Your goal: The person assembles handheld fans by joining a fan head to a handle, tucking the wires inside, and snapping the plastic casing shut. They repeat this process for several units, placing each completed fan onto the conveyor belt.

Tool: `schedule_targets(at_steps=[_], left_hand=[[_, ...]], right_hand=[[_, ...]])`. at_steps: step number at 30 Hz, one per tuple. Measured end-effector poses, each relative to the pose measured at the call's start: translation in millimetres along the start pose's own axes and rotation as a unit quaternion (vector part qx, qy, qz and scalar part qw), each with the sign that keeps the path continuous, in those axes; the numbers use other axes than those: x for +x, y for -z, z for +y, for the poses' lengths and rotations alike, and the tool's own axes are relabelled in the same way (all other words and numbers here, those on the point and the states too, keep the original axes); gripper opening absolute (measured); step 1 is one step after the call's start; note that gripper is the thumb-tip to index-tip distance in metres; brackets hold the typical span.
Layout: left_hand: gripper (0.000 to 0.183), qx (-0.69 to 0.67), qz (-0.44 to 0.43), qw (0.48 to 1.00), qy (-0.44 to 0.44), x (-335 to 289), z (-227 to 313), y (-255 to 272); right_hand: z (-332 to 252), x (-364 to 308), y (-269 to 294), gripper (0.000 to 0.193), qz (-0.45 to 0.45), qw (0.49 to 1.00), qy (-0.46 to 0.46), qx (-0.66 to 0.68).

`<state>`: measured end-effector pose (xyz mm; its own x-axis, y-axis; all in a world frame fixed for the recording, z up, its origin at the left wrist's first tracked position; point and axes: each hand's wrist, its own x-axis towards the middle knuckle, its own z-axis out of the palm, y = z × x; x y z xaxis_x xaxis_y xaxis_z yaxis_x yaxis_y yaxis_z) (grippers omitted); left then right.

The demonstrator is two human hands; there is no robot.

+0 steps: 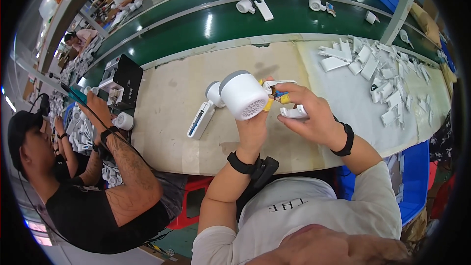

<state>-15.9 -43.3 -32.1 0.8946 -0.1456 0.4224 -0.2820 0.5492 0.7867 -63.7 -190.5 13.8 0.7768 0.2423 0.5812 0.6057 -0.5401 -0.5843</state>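
Above the middle of the bench, my left hand (252, 130) holds a white device with a drum-shaped head (244, 99). A grey band rings one end of this head, and a vented grille covers the other. Its slim handle is open, with blue and other wires (280, 94) showing, partly behind my fingers. Between the thumb and fingers of my right hand (314, 115) is a white plastic handle cover (294, 113), just below the wires. Yellow wraps cover some fingertips. A second such device (201, 120) lies to the left on the bench, its handle open.
White plastic shells (373, 68) are heaped at the right of the bench. Beyond it runs a green conveyor (206, 27) carrying several parts. A black boxy machine (125, 81) and a co-worker (93, 181) holding a teal tool are at left. A blue bin (414, 181) stands at lower right.
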Motion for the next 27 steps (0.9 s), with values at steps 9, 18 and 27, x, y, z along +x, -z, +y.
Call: schedule_targets(at_steps=[9, 18, 27], left_hand=[[0.037, 0.16, -0.017, 0.986, -0.044, 3.5, 9.7, 2.6], [0.036, -0.179, 0.041, 0.974, 0.13, 7.6, 1.8, 0.4], [0.035, -0.13, 0.047, 0.985, 0.105, 7.2, -2.2, 1.7]], right_hand=[[-4.4, 7.0, 4.5, 0.044, -0.048, 0.998, -0.015, -0.048], [3.9, 11.5, 29.6, 0.053, 0.05, 0.993, -0.094, -0.044], [-9.5, 20.1, 30.2, 0.052, -0.042, 0.983, -0.037, -0.175]])
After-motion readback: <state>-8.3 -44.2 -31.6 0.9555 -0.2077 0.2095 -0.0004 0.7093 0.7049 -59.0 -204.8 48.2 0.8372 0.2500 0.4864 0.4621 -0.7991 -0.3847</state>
